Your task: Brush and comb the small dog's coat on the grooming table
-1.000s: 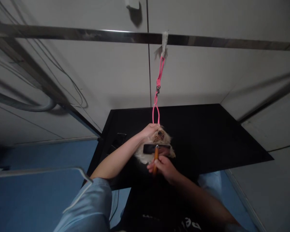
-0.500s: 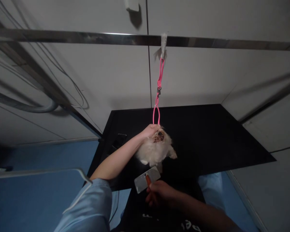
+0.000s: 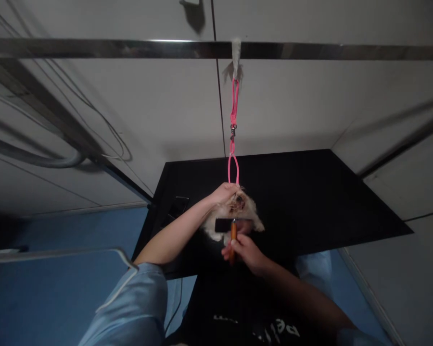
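Note:
A small cream-coloured dog [image 3: 212, 225] is on the black table [image 3: 296, 192], facing me, with a pink leash loop [image 3: 233, 168] running down to its head. My left hand [image 3: 224, 193] is closed at the side of the dog's head, gripping its fur; the fingertips are partly hidden. In my right hand [image 3: 248, 251] is a slicker brush [image 3: 234, 229], held by its orange-brown handle. The brush's wide flat head lies across the front of the dog's chest and hides part of it. Whether the pins touch the coat I cannot tell.
Above the table runs a metal bar [image 3: 147, 48], from which the pink leash hangs by a white tie [image 3: 235, 55]. A dark phone-like object [image 3: 179, 205] lies on the table's left side. A grey hose [image 3: 54, 159] and loose cables are at the left wall.
My right hand has lifted the slicker brush up and forward, from below the dog to its chest, turning the head level. My left hand stays at the dog's head.

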{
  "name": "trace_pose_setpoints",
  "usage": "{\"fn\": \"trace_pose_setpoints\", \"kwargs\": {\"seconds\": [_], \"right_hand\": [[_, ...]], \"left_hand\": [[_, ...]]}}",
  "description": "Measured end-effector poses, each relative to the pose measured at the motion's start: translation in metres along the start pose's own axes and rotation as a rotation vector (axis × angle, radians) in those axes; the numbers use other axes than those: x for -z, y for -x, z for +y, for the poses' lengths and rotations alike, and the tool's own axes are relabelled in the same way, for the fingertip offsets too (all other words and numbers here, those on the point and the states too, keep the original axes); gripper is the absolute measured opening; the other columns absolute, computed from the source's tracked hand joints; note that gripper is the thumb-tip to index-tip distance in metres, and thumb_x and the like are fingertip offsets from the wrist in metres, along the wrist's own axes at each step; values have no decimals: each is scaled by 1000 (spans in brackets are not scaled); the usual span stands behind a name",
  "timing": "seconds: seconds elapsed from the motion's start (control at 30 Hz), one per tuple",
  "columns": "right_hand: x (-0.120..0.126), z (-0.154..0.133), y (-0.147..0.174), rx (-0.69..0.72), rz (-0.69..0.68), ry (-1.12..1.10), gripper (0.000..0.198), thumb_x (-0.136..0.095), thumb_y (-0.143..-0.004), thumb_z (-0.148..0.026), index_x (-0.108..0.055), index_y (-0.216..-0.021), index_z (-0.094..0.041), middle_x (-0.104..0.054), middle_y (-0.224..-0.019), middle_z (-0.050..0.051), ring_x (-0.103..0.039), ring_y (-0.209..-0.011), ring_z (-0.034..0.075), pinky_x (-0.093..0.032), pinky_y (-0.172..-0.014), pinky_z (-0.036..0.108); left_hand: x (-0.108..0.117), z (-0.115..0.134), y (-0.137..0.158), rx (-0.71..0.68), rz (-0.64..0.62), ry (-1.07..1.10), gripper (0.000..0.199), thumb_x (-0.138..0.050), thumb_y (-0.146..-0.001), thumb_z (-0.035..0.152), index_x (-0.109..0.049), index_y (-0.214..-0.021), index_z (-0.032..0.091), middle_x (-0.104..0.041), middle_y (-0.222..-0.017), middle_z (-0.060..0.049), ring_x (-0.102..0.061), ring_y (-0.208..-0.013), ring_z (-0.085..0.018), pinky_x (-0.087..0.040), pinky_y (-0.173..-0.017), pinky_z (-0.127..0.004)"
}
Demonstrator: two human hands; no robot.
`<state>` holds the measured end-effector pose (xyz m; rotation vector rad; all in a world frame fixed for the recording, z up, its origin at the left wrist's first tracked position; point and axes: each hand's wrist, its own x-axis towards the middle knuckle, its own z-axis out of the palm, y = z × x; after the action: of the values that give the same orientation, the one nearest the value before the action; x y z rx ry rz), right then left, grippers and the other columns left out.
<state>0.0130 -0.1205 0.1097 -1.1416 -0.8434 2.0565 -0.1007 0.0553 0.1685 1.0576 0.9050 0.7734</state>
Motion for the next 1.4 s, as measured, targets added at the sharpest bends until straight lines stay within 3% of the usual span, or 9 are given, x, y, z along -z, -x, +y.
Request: {"fn": "trace_pose_setpoints", "kwargs": {"seconds": [0.1, 0.27, 0.4, 0.57, 0.7, 0.87, 1.0, 1.17, 1.4], "right_hand": [[3, 6, 3, -249, -148, 16, 57, -69, -61, -67, -50, -81, -17, -66, -65, 3, -58, -52, 13, -40, -54, 26], [3, 4, 3, 32, 11, -41, 60, -73, -59, -65, -51, -88, -18, -70, -83, 7, -64, -69, 17, -44, -64, 30], [0, 5, 3, -248, -163, -61, 62, -71, -56, -69, -51, -82, -17, -67, -70, 6, -61, -57, 16, -42, -58, 30], [-5, -1, 1, 14, -12, -58, 61, -73, -58, -66, -51, -88, -17, -70, -82, 6, -64, -67, 17, -43, -64, 30], [-9, 1, 2, -299, -187, -54, 66, -75, -49, -69, -52, -80, -15, -66, -66, 5, -59, -53, 15, -40, -55, 28], [-7, -1, -5, 35, 18, -43, 61, -73, -57, -66, -52, -85, -17, -70, -81, 6, -64, -67, 16, -44, -63, 29], [-8, 10, -6, -248, -115, -50, 63, -73, -54, -68, -51, -81, -16, -67, -68, 5, -60, -55, 16, -42, -57, 29], [-10, 3, -6, 25, -26, -97, 59, -74, -59, -64, -52, -88, -17, -70, -81, 6, -64, -66, 16, -44, -63, 29], [-9, 2, -4, -140, -134, -100, 62, -74, -56, -66, -53, -85, -16, -69, -74, 5, -62, -60, 15, -42, -61, 28]], "left_hand": [[3, -1, -2, -16, -12, -55, 40, -72, -72, 43, -55, -53, 12, -54, -48, 1, -46, -42, -7, -35, -45, -19], [6, -2, -7, -57, -31, -57, 41, -74, -68, 47, -54, -54, 13, -54, -47, 2, -46, -42, -6, -34, -45, -19], [6, -2, -7, -17, -27, -89, 47, -73, -66, 54, -53, -52, 14, -53, -45, 2, -43, -39, -6, -32, -42, -19], [5, -2, -5, -54, -45, -90, 45, -71, -69, 54, -58, -56, 12, -59, -51, -2, -50, -44, -8, -37, -46, -20], [7, -2, -7, -52, -25, -129, 47, -71, -68, 54, -54, -52, 14, -57, -48, 0, -48, -42, -8, -35, -44, -20], [7, -4, -7, -71, -42, -70, 47, -72, -67, 56, -56, -56, 13, -58, -50, 0, -49, -43, -8, -36, -45, -20], [8, -4, -7, -34, -46, -106, 48, -74, -64, 57, -55, -54, 13, -57, -49, 0, -47, -43, -8, -35, -45, -20], [6, -4, -6, -57, -78, -121, 47, -71, -69, 54, -54, -54, 13, -55, -48, 1, -46, -43, -7, -34, -45, -20], [3, 0, -9, -29, -66, -116, 47, -74, -65, 54, -55, -51, 13, -56, -48, 0, -47, -42, -8, -35, -45, -20]]}}
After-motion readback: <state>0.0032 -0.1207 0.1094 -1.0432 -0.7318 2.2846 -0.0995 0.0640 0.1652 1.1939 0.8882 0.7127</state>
